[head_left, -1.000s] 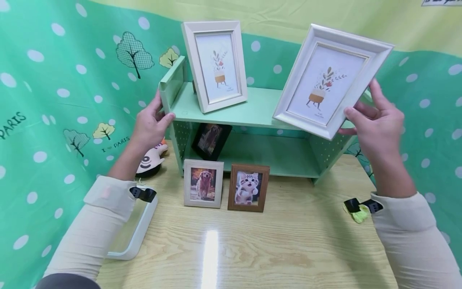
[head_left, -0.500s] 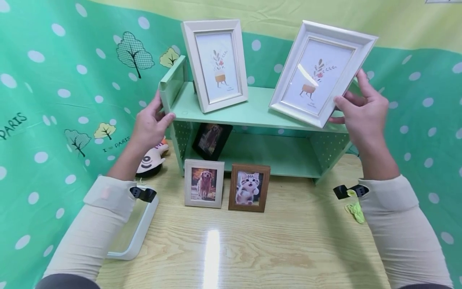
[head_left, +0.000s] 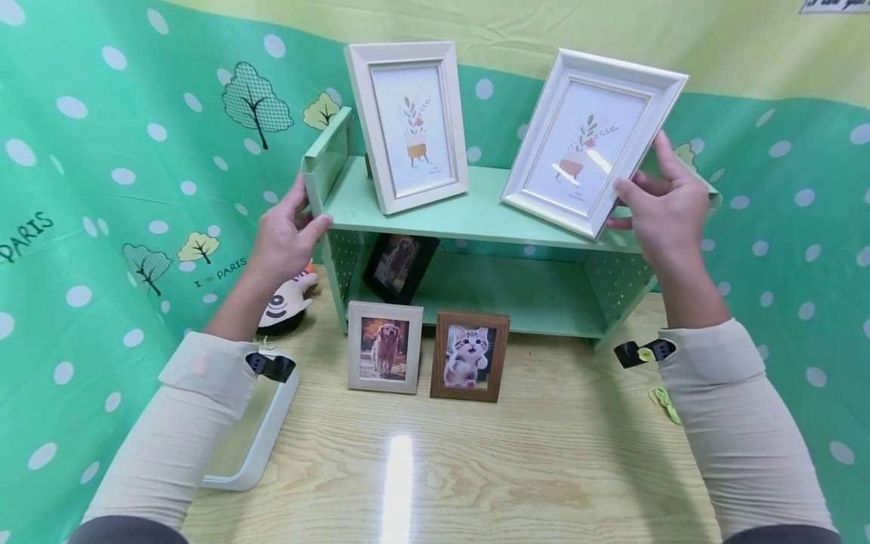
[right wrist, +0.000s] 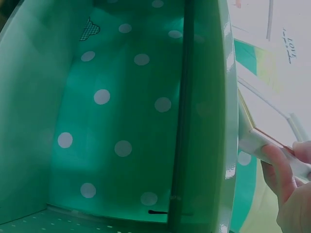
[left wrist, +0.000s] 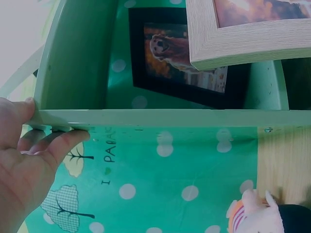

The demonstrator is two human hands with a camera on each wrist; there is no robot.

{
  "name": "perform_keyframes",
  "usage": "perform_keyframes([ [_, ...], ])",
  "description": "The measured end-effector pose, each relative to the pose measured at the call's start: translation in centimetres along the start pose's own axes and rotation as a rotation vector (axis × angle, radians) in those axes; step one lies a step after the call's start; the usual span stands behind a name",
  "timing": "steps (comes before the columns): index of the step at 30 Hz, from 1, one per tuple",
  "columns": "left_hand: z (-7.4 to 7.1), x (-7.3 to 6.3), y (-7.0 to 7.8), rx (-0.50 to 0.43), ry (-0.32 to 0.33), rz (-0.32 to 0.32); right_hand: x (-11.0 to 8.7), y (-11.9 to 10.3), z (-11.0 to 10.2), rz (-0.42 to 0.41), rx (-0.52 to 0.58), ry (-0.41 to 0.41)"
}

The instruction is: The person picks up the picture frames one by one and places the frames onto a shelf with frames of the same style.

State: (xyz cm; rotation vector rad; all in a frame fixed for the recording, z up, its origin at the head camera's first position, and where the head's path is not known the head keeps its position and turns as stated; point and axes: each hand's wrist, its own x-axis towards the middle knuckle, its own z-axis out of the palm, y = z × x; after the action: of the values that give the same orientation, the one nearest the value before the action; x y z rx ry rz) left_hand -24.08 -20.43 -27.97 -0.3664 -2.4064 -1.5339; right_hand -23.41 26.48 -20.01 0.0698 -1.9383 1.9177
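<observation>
My right hand [head_left: 669, 204] pinches the lower right edge of a white picture frame [head_left: 591, 140] with a potted-plant print. The frame tilts at the right of the green shelf's [head_left: 476, 204] top board, its lower edge overlapping the board's front in the head view. With my left hand [head_left: 285, 230] I grip the shelf's left side panel near the top, thumb on the front edge. In the left wrist view, the fingers [left wrist: 68, 144] curl around that panel. Another white picture frame [head_left: 414, 128] with the same print stands at the left of the top board.
On the lower board leans a black picture frame [head_left: 401, 266]. In front of the shelf stand a pale dog-photo frame [head_left: 384, 347] and a brown cat-photo frame [head_left: 469, 355]. A plush toy [head_left: 285, 302] and a white-rimmed tray [head_left: 268, 438] lie left; yellow-green string [head_left: 666, 404] lies right.
My right hand has carried the white frame left, from over the shelf's right end toward the middle of the top board. The left hand keeps its grip on the panel.
</observation>
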Motion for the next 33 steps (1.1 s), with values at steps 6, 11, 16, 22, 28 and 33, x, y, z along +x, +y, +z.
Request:
perform_keyframes([
  [6, 0.1, -0.1, -0.1, 0.012, -0.004, -0.013, 0.1, 0.3, 0.1, 0.018, -0.020, 0.035],
  [11, 0.0, -0.1, -0.3, -0.004, -0.004, -0.008, 0.4, 0.5, 0.4, 0.036, -0.021, 0.057],
  [16, -0.1, -0.1, -0.3, -0.010, -0.001, -0.001, 0.7, 0.8, 0.8, 0.029, -0.020, 0.065],
  [22, -0.1, -0.1, -0.2, -0.001, 0.001, 0.000, 0.8, 1.2, 0.8, 0.022, -0.013, 0.077],
  [28, -0.1, 0.0, -0.2, -0.004, 0.005, 0.008, 0.5, 1.2, 0.4, -0.002, -0.006, 0.066],
  [33, -0.1, 0.0, -0.2, -0.010, 0.004, 0.009, -0.4, 1.6, -0.4, -0.014, -0.056, 0.087],
])
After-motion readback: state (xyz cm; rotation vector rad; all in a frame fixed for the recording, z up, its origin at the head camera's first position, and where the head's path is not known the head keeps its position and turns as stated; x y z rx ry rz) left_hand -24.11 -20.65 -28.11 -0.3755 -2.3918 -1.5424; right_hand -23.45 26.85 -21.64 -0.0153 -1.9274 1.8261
